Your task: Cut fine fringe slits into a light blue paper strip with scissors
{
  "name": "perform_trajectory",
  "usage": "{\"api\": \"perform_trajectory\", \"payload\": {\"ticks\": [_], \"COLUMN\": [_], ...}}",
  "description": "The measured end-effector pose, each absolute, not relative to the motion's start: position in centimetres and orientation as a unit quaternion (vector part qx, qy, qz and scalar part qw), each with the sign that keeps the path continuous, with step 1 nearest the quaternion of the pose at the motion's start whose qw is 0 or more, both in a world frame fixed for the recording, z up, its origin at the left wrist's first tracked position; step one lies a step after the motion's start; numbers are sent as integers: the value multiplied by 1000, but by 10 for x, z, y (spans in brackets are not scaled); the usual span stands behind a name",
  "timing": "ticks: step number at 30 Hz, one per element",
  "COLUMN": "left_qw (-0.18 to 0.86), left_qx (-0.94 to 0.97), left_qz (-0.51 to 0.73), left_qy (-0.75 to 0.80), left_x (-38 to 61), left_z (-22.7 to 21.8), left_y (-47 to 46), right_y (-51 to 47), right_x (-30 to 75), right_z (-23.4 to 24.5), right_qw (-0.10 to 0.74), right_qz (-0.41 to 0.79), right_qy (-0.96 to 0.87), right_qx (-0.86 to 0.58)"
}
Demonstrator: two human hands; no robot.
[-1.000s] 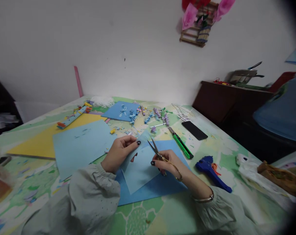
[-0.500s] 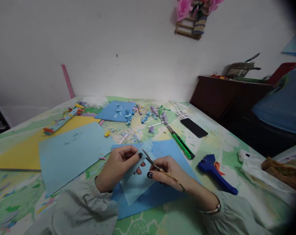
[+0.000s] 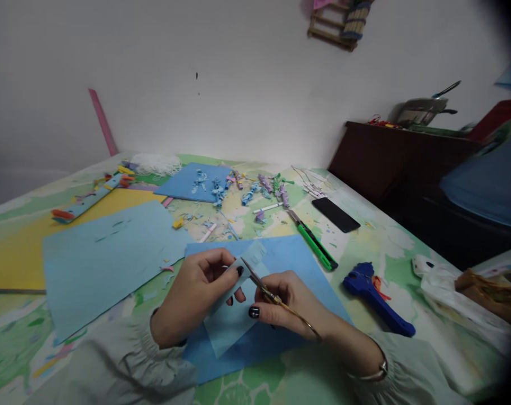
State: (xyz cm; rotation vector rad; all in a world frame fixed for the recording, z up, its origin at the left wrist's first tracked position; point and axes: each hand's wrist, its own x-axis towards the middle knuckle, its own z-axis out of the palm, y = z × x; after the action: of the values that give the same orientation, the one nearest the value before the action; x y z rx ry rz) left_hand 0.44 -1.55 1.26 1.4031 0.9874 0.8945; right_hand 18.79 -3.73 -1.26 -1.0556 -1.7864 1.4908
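Observation:
My left hand (image 3: 205,289) is closed on a light blue sheet (image 3: 228,332), pinched between thumb and fingers; it looks like thin craft foam or paper. Around the gold handles of a pair of scissors (image 3: 261,286) my right hand (image 3: 291,304) is closed. The blades point up and left, at the sheet's edge near my left thumb. Part of the sheet is hidden behind my fingers. Beneath both hands lies a larger mid-blue sheet (image 3: 318,292).
A green utility knife (image 3: 317,244), black phone (image 3: 335,214) and dark blue glue-gun-like tool (image 3: 380,301) lie to the right. At left are a big light blue sheet (image 3: 112,264) and a yellow sheet (image 3: 10,261). Curled foam pieces (image 3: 250,194) and scraps lie behind.
The view has tilted slightly down. The scissor blades look closer together than before, still at the light blue sheet's edge. Both hands keep their holds.

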Motion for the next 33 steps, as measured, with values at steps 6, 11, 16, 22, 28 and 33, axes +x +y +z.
{"api": "perform_trajectory", "payload": {"ticks": [6, 11, 16, 22, 28, 33], "left_qw": [556, 559, 556, 558, 562, 562], "left_qx": [601, 596, 591, 592, 592, 592], "left_qz": [387, 387, 384, 385, 379, 386], "left_qy": [424, 427, 440, 436, 435, 430], "left_x": [4, 5, 5, 5, 5, 5], "left_z": [10, 12, 14, 11, 14, 12], "left_y": [-15, -16, -16, -16, -16, -16], "right_y": [-38, -39, -39, -39, -39, -39], "right_x": [188, 188, 187, 186, 185, 185], "right_z": [-13, -14, -12, -9, -11, -13], "right_qw": [291, 277, 275, 276, 279, 286], "right_qz": [534, 522, 527, 534, 529, 529], "right_qy": [-682, -689, -681, -669, -668, -667], "right_qx": [-405, -421, -428, -437, -443, -440]}}
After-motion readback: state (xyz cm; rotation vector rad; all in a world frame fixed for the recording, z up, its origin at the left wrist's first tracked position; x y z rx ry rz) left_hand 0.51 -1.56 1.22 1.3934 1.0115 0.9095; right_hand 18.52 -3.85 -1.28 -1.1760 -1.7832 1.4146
